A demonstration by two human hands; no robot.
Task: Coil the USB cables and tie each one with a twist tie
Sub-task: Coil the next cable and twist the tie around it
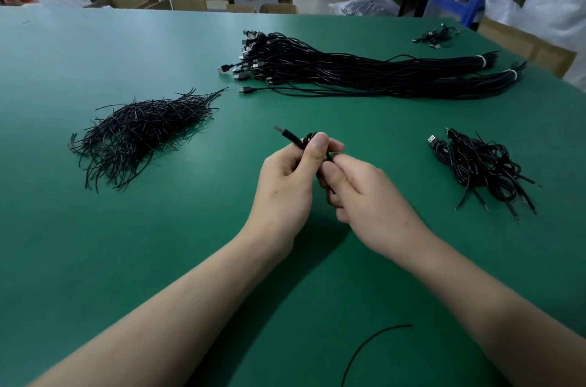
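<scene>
The cable (290, 137) sits coiled above the middle of the table (95, 244), its plug poking out up-left. The left hand (285, 180) curls round the coil, thumb on top. The right hand (367, 196) touches it, fingers curled round the coil's lower part. Both forearms converge from the bottom edge. Ties (139, 133) lie left, a bundle (348, 75) beyond, coils (482, 164) right.

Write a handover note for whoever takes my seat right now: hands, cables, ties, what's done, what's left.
Hands: left hand and right hand both grip one coiled cable, plug sticking out; whether it is tied is hidden.
Supplies: twist ties piled on the left; a loose black strand lies near you.
Done: small pile of coiled cables on the right.
Left: the large bundle of straight cables at the back.
</scene>
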